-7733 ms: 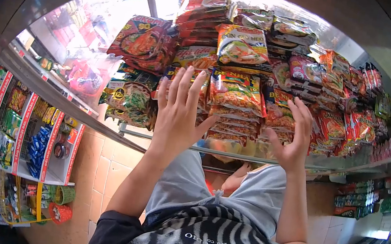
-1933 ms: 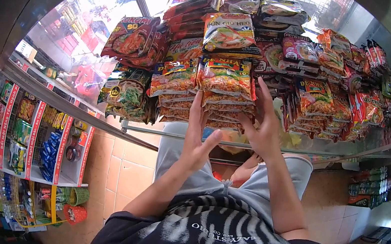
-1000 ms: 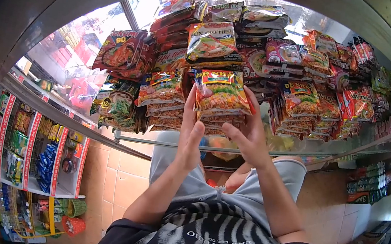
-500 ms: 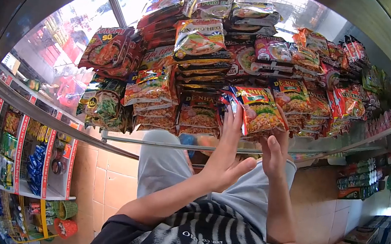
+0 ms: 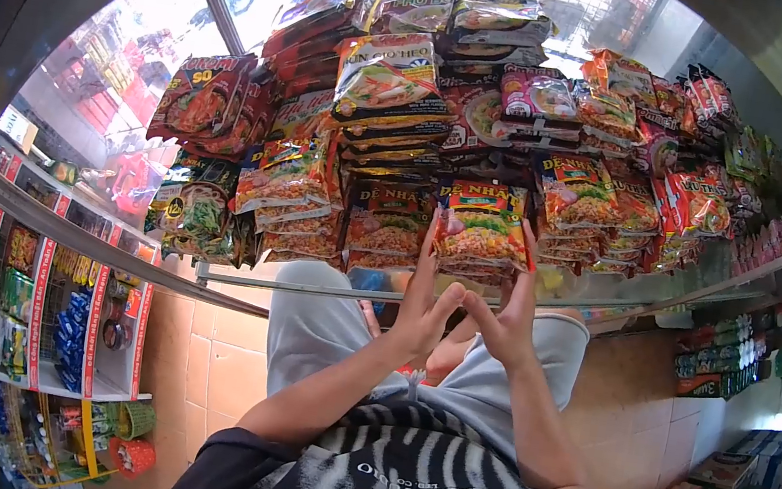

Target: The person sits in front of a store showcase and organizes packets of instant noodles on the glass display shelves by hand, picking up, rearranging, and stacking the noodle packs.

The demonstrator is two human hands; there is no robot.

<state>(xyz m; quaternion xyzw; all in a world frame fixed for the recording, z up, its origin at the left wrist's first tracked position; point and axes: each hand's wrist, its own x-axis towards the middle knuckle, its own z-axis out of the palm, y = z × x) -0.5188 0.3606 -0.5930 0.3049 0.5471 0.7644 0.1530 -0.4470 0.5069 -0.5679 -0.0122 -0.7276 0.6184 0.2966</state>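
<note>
A red and yellow instant noodle packet lies level at the front of the glass shelf, on what looks like a short stack of the same kind. My left hand rests its straight fingers along the packet's left side. Along the right side lie the outstretched fingers of my right hand. Both hands are open, and their thumbs meet just in front of the packet. To the left stands a stack of dark red noodle packets; on the right is another noodle stack.
Taller noodle piles, one topped by a white and black packet, stand behind. A metal shelf edge runs before my knees. At lower left is a snack rack; drink bottles stand at right.
The top noodle packet has gone from tilted to level and lined up with the row. My right hand has moved left, and both thumbs have come together.
</note>
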